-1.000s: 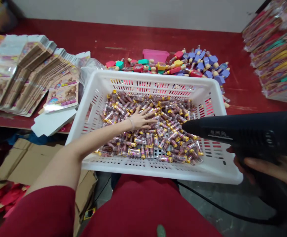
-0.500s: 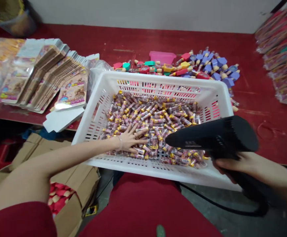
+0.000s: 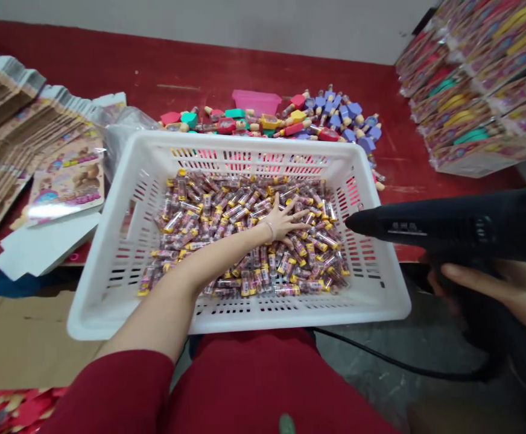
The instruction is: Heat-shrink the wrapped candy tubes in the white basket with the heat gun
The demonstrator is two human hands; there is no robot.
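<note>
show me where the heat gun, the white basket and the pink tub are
heat gun (image 3: 453, 226), head view, side of its black barrel.
white basket (image 3: 245, 141), head view, far rim.
pink tub (image 3: 256, 101), head view, front wall.

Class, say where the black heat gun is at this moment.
In the head view the black heat gun sits at the right, gripped by the right hand, its nozzle aimed at the white basket.

Single head cam, worn, looks fwd and down, close over white basket (image 3: 371, 283) at frame centre; red table (image 3: 154, 66) fills upper frame, wearer's lap at bottom edge.
</note>
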